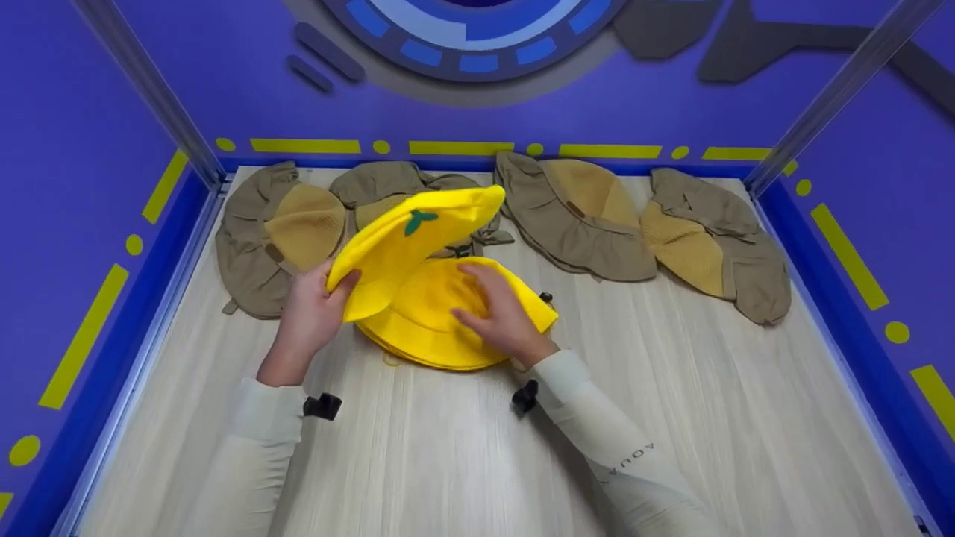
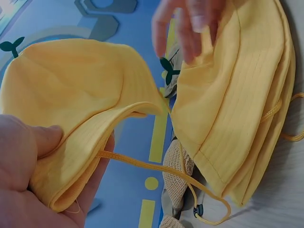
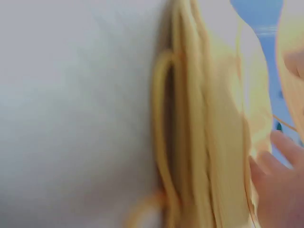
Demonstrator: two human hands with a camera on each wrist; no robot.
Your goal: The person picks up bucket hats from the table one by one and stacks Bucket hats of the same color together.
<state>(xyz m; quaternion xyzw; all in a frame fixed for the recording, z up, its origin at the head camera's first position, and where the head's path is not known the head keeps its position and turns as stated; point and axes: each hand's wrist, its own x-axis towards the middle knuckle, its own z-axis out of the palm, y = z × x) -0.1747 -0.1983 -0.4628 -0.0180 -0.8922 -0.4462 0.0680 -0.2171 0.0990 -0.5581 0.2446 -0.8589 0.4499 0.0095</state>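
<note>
matt cloth hats [image 1: 395,257], wood-grain tabletop [image 1: 418,455]

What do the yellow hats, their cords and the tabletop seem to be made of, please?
Yellow hats: matte cloth, perhaps cotton, given soft folds and stitched brims. Cords: likely braided textile, given their ribbed surface. Tabletop: pale, dull wood or wood-look laminate, from its streaky grain.

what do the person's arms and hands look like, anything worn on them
Both the left hand and right hand are ungloved. The long sleeves are pale, off-white, with banded cuffs; the right one bears dark lettering, apparently "AQUA". A small black device sits by each wrist.
</note>
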